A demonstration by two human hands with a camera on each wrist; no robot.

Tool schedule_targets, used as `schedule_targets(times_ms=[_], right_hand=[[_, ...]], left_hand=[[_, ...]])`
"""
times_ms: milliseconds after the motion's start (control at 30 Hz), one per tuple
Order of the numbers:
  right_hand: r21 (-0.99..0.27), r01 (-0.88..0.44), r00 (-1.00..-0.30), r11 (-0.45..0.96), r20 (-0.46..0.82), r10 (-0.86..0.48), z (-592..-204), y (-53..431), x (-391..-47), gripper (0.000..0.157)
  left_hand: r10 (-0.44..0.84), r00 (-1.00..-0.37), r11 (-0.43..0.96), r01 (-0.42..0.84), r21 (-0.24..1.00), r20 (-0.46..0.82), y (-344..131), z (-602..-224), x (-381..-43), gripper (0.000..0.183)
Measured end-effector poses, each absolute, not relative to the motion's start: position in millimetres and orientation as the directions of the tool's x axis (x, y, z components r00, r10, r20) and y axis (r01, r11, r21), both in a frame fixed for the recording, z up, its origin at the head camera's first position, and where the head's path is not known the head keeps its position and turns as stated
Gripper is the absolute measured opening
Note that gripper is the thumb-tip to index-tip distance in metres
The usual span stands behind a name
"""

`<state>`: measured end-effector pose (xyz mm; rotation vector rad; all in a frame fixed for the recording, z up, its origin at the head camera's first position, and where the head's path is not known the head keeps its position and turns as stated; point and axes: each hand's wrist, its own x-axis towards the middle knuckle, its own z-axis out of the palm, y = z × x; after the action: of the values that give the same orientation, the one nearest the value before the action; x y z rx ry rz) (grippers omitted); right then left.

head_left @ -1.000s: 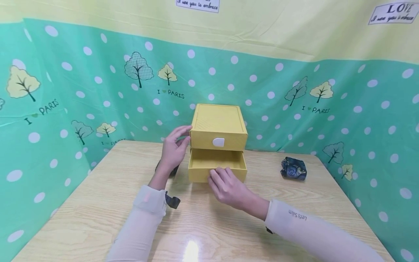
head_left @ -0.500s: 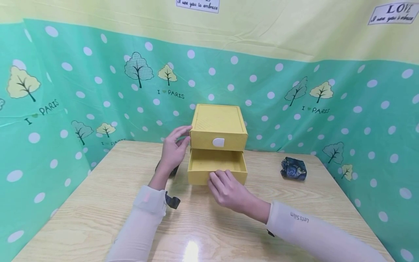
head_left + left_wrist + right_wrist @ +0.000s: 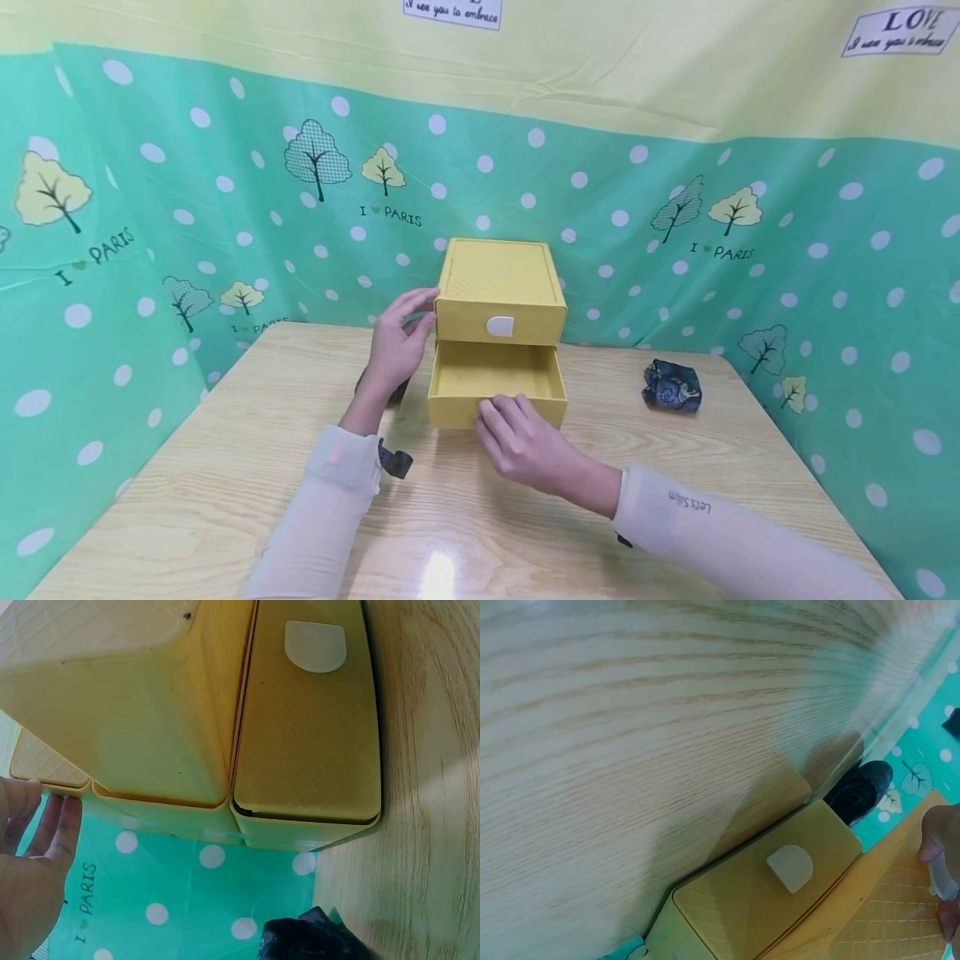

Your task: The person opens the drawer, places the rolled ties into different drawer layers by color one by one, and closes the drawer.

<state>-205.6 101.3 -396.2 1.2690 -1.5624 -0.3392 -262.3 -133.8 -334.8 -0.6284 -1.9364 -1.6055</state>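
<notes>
A yellow drawer cabinet (image 3: 501,271) stands at the table's far side, below the green curtain. Its middle drawer (image 3: 450,412) is pulled out, and the part of its inside that shows holds nothing. My right hand (image 3: 525,446) is at that drawer's front; the right wrist view shows thumb and fingers pinching its white pull tab (image 3: 943,877). With extended fingers, my left hand (image 3: 397,346) touches the cabinet's left side near the top drawer. In the left wrist view the bottom drawer (image 3: 307,727) is closed, as is the top one in the head view.
A dark blue patterned cloth bundle (image 3: 672,387) lies on the wooden table (image 3: 225,467) to the right. Partly hidden behind my left wrist is a black object (image 3: 396,395). The polka-dot curtain (image 3: 600,200) hangs close behind the cabinet.
The middle drawer has slid a little further out toward me, with my right hand moving along with it. My left hand stays at the cabinet's side.
</notes>
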Motion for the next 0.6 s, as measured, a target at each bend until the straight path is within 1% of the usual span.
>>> schedule_targets(times_ms=[267,400,600], right_hand=[[0.731,-0.548,0.136,0.406,0.556,-0.820,-390.7,97.9,-199.5,0.033],[0.736,-0.545,0.131,0.402,0.548,-0.826,-390.0,98.2,-197.9,0.034],[0.737,-0.545,0.116,0.399,0.537,-0.835,-389.2,99.6,-195.1,0.035]], left_hand=[[0.011,-0.743,0.180,0.660,0.730,0.669,-133.7,-334.7,-262.4,0.037],[0.011,-0.749,0.189,0.652,0.734,0.663,-133.6,-334.7,-262.3,0.037],[0.016,-0.737,0.208,0.663,0.719,0.676,-134.2,-335.4,-262.8,0.036]])
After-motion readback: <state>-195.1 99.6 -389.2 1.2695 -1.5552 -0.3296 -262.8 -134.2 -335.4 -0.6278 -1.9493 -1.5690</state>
